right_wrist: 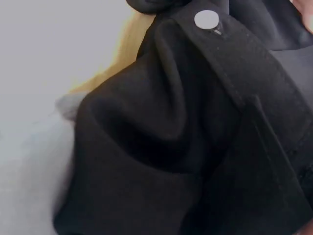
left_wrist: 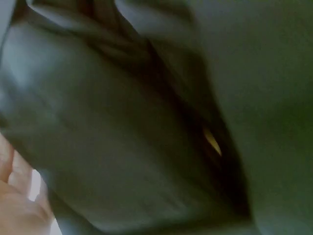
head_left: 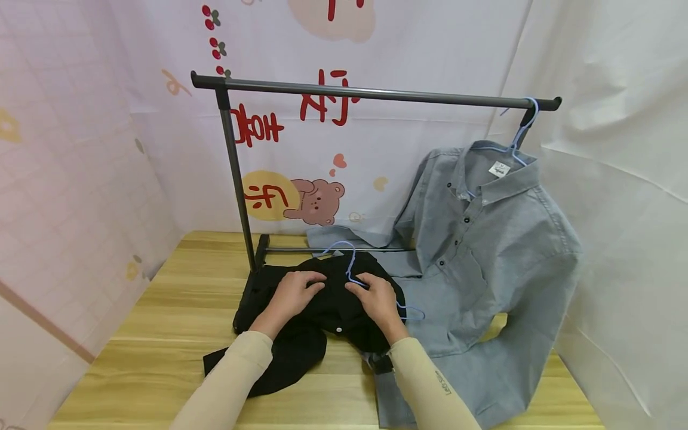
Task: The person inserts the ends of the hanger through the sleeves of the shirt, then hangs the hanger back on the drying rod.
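Observation:
A black shirt [head_left: 335, 298] lies bunched between both hands, its sleeve trailing over the table at lower left. My left hand [head_left: 290, 294] grips the cloth on the left, thumb toward the middle. On the right, my right hand [head_left: 380, 301] pinches the shirt beside the neck of a blue hanger [head_left: 352, 263]. The hook rises above the cloth, and one end of the hanger pokes out on the right. Dark folds fill the left wrist view. A white button [right_wrist: 206, 19] shows on the shirt in the right wrist view.
A grey shirt [head_left: 505, 239] hangs by a blue hanger from the right end of a black rack [head_left: 376, 94], its lower part spread over the wooden table [head_left: 156, 334]. The rack's left post [head_left: 236, 179] stands behind the black shirt. Printed cloth hangs at the back.

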`<state>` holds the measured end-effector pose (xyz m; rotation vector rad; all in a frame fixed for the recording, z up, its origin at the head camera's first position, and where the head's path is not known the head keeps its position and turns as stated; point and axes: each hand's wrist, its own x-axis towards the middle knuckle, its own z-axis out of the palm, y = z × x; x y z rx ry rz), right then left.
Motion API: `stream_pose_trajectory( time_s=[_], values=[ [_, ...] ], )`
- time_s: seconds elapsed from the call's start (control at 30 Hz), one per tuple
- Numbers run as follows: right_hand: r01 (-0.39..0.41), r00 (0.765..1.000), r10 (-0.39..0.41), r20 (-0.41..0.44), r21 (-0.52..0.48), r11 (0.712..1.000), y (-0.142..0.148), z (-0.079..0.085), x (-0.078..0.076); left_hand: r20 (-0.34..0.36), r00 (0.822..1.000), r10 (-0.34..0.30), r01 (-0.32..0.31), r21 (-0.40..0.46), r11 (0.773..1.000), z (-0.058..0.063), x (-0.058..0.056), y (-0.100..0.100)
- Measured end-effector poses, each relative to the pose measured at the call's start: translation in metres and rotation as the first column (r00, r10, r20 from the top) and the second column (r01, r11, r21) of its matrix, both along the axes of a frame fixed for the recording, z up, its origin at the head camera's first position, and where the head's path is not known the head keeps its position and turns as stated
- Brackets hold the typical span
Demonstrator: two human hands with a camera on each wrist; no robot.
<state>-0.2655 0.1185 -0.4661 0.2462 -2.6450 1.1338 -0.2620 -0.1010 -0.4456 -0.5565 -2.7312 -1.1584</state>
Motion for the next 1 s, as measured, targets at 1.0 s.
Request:
stream_pose_trajectory(
  time_s=[1.0],
  values=[
    [0.177, 0.984, -0.137, 0.117, -0.476, 0.861, 0.022, 0.009, 0.004, 0.414, 0.908, 0.069, -0.232, 0.358, 0.904, 0.028, 0.013, -0.119]
  ],
)
